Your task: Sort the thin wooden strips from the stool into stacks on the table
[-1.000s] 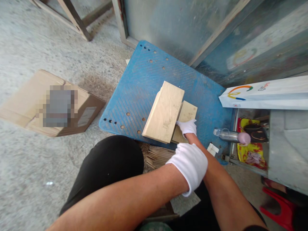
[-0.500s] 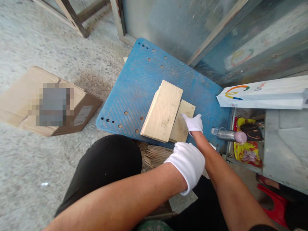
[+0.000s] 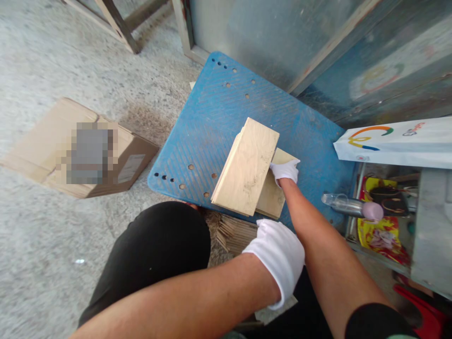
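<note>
A stack of pale wooden boards [image 3: 245, 167] lies at a slant near the front edge of a blue plastic platform [image 3: 197, 127]. Against its right side lies a lower, narrower wooden board [image 3: 269, 200], partly hidden by the stack and my hand. My right hand [image 3: 285, 171], in a white glove, spans this board from above, thumb and fingers at its two sides. Closer to me, my left hand [image 3: 277, 256], also white-gloved, is curled just below the platform's front edge. Its fingertips face away, so what they hold, if anything, is hidden.
More thin boards [image 3: 236, 234] are stacked below the platform's front edge. A cardboard box [image 3: 45, 155] sits on the floor to the left. At the right are a white paper bag [image 3: 406, 141], a bottle [image 3: 348, 205] and an open drawer with packets. Metal-framed panels stand behind.
My right hand has spread from a pointing shape to straddle the narrower board. My left hand stays curled in nearly the same place. The whole view has shifted slightly.
</note>
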Demonstrator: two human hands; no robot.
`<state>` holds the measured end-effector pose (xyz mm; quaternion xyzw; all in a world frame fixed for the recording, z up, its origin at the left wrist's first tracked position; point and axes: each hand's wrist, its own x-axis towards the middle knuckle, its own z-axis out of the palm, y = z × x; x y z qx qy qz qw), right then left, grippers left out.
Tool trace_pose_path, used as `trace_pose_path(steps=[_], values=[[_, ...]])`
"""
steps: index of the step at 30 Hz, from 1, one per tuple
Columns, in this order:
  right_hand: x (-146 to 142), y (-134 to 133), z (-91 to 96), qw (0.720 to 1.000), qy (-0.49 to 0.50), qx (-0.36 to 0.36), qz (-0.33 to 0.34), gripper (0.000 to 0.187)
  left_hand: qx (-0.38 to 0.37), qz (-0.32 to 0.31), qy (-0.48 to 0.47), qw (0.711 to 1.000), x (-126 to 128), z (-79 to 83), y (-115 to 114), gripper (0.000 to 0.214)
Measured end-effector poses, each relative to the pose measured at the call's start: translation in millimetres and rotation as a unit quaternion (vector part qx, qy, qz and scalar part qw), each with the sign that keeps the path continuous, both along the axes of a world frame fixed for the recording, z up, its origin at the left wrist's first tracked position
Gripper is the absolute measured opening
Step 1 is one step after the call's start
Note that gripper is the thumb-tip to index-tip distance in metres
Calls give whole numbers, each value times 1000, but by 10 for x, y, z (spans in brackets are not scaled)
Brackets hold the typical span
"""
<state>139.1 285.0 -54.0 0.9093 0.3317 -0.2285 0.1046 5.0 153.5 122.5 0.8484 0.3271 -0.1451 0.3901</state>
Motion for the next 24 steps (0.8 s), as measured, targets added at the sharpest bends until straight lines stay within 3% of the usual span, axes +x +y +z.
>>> trace_pose_path(steps=[20, 24], values=[[9, -23, -48, 999, -13, 30, -11, 139, -71, -28, 7, 997, 5, 19, 112, 34], [89, -72, -81, 997, 13, 78, -5, 135, -55, 8, 18, 998, -80, 77, 252, 29]])
